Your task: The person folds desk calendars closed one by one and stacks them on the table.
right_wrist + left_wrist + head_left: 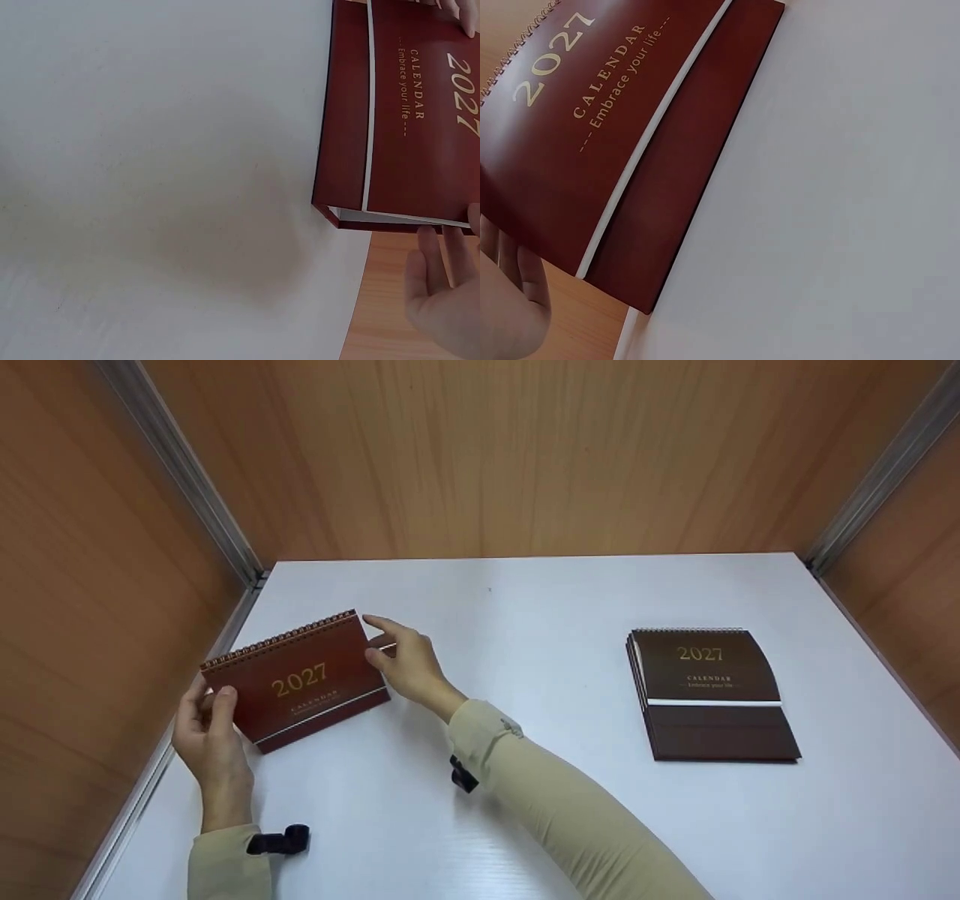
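A red desk calendar (315, 656) with a spiral binding along its top and gold "2027" lettering stands tilted at the left of the table. My left hand (214, 742) grips its left side, thumb on the front cover and the other fingers behind. At the opposite side, my right hand (412, 664) pinches the edge, with the index finger by the top corner. The right wrist view shows the calendar (349, 112) propped into a wedge, fingers of the right hand (450, 300) at its open side. Fingers behind the cover are partly hidden.
A second, dark brown 2027 calendar (716, 731) rests at the right of the white table (525, 622). Wooden panels (480, 457) enclose the table at the back and both sides, with metal rails (187, 472) at the corners.
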`<state>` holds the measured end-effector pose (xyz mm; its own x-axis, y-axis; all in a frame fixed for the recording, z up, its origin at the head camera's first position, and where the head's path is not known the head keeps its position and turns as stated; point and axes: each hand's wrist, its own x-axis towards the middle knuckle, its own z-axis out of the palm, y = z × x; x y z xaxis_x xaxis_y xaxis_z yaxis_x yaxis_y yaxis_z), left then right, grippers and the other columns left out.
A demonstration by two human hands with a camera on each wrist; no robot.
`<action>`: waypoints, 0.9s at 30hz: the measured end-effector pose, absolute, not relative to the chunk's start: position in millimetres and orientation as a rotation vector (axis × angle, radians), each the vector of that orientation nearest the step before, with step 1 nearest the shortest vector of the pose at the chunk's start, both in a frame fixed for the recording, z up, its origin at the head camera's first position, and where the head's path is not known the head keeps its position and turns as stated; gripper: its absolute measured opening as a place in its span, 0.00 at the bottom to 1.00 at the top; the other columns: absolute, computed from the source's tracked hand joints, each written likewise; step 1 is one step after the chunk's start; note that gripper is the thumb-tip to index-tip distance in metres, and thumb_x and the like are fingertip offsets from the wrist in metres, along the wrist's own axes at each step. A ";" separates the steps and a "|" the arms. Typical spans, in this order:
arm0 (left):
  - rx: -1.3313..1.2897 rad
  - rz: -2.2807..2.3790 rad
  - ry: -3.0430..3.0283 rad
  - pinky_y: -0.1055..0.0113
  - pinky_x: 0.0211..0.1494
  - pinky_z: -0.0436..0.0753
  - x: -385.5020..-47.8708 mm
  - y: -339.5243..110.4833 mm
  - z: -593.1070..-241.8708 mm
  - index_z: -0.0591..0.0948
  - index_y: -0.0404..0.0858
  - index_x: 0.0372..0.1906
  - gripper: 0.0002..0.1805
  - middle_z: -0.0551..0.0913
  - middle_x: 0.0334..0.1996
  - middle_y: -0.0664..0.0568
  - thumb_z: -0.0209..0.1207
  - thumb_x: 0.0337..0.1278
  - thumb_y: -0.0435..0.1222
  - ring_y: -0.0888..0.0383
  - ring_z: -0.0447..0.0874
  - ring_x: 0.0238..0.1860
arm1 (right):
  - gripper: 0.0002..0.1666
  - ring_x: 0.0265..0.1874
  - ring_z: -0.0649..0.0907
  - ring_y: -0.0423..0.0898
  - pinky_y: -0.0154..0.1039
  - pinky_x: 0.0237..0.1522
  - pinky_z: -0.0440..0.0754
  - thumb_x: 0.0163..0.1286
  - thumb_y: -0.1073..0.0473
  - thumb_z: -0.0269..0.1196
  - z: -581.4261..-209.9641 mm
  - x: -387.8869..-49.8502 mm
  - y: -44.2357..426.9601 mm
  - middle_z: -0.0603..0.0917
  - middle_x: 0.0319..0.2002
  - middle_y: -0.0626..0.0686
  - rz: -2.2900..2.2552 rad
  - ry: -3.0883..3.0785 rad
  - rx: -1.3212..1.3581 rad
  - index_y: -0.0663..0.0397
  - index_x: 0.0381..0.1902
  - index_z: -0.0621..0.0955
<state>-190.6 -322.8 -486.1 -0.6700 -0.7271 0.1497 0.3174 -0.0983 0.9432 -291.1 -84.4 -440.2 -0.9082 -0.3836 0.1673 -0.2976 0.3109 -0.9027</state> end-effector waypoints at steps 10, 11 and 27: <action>0.497 -1.750 -1.534 0.71 0.46 0.77 -191.5 -325.6 -492.6 0.83 0.44 0.67 0.25 0.78 0.48 0.53 0.62 0.67 0.29 0.58 0.73 0.45 | 0.33 0.50 0.90 0.46 0.29 0.49 0.87 0.79 0.66 0.63 -446.1 -289.6 -90.0 0.89 0.55 0.55 -1.667 2.489 -0.623 0.44 0.78 0.74; 0.514 -1.729 -1.558 0.72 0.46 0.77 -191.2 -326.2 -493.3 0.83 0.45 0.68 0.25 0.78 0.49 0.54 0.62 0.67 0.29 0.59 0.73 0.46 | 0.33 0.49 0.91 0.46 0.29 0.49 0.87 0.79 0.66 0.63 -446.9 -289.6 -90.5 0.89 0.55 0.56 -1.669 2.489 -0.619 0.44 0.78 0.74; 0.590 -1.446 -1.890 0.80 0.49 0.81 -189.0 -324.1 -492.2 0.76 0.52 0.76 0.29 0.73 0.49 0.68 0.62 0.74 0.37 0.67 0.76 0.53 | 0.32 0.42 0.90 0.43 0.31 0.48 0.87 0.76 0.68 0.66 -451.7 -290.4 -89.7 0.91 0.46 0.53 -1.746 2.548 -0.600 0.45 0.74 0.79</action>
<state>-189.0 -324.1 -492.2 -0.6690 -0.7039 0.2388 0.0462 0.2812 0.9585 -290.4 -89.7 -451.7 -0.9273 -0.3057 0.2161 -0.3119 0.3114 -0.8977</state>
